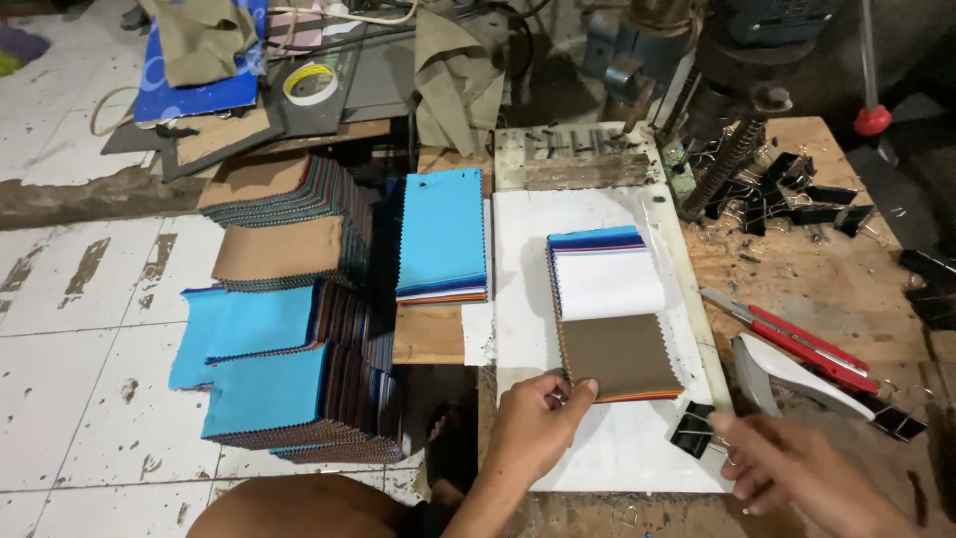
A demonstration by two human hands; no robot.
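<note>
My left hand (533, 426) pinches the near corner of a fabric swatch stack (612, 319) that lies on a white board (597, 448). The stack shows a brown swatch nearest me, a white one above it and blue ones at the far end. My right hand (792, 468) hovers low at the right, blurred, fingers spread, just beside a black binder clip (691, 430) on the board's near right edge. Whether the fingers touch the clip cannot be told.
A second stack topped in turquoise (441, 239) lies left of the board. Several tall swatch piles (289, 339) stand on the tiled floor. Red-handled tools (787, 339), a white tool (797, 379) and loose black clips (797, 199) lie on the wooden bench beside a metal press (717, 110).
</note>
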